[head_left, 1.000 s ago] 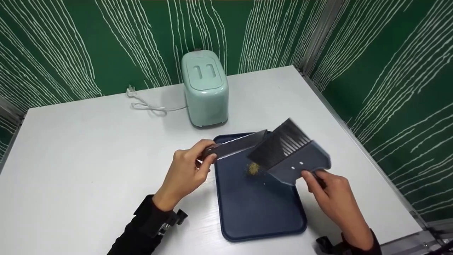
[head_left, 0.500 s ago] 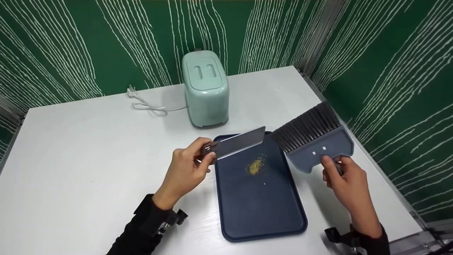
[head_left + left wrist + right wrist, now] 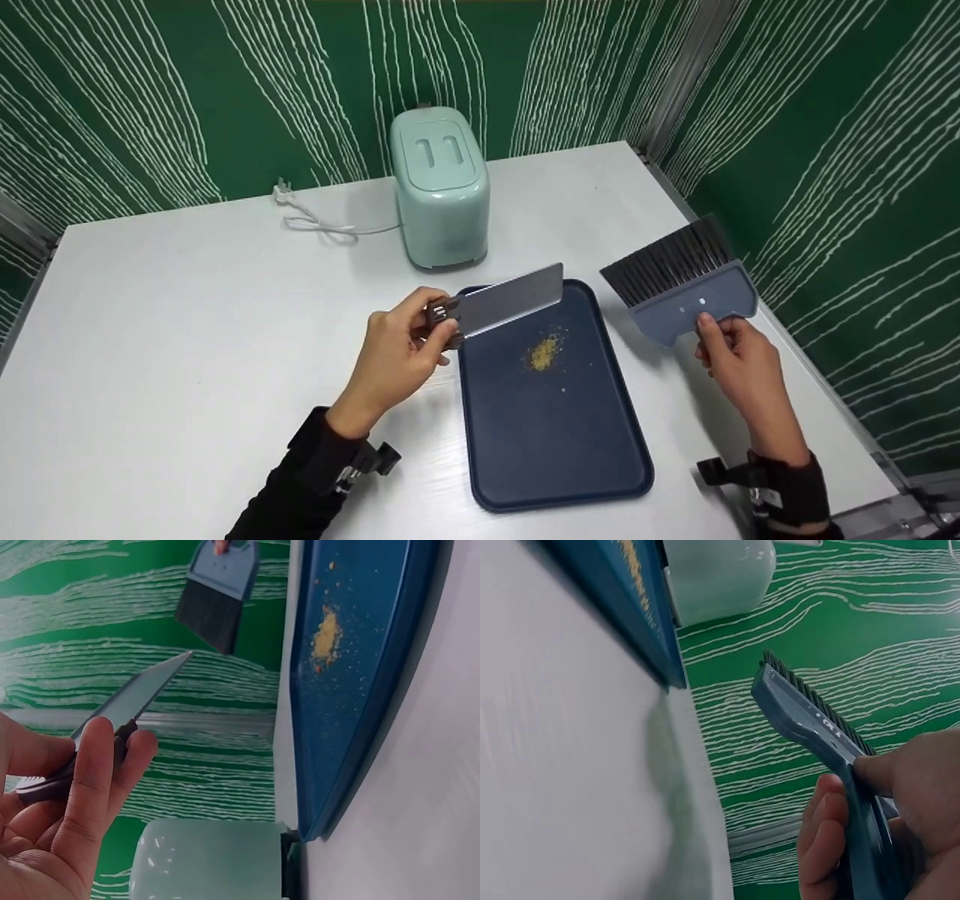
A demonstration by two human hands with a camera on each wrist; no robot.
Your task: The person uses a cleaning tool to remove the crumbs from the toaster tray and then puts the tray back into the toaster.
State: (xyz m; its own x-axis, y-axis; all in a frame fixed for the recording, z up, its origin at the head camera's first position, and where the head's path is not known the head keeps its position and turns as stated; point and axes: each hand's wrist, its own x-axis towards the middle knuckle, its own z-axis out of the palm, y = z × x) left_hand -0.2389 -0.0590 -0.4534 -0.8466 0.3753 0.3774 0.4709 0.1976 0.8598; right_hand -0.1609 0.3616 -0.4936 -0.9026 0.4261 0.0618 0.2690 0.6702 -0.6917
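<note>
My left hand point(image 3: 401, 356) pinches the dark brown grip of a crumb tray point(image 3: 514, 300), a thin flat metal plate held tilted above the blue serving tray point(image 3: 559, 457). On that serving tray lies a small heap of yellowish crumbs point(image 3: 544, 352) with specks scattered round it. To the right, my right hand point(image 3: 742, 367) holds a brush point(image 3: 697, 300) by its handle, black bristles pointing up and away, apart from the serving tray. Thumb and fingers wrap the brush handle point(image 3: 866, 840) in the right wrist view. The left wrist view shows the crumb tray point(image 3: 139, 694) nearly edge-on.
A mint green toaster point(image 3: 442, 202) stands behind the serving tray. Its white cord and plug point(image 3: 330, 225) lie on the white table point(image 3: 210, 360) to its left. Green walls point(image 3: 847, 225) with white streaks bound the table at the back and right.
The brush has moved right and away from the crumb tray, off the serving tray, which uncovers the crumbs. The crumb tray has tilted a little; the left hand has barely moved.
</note>
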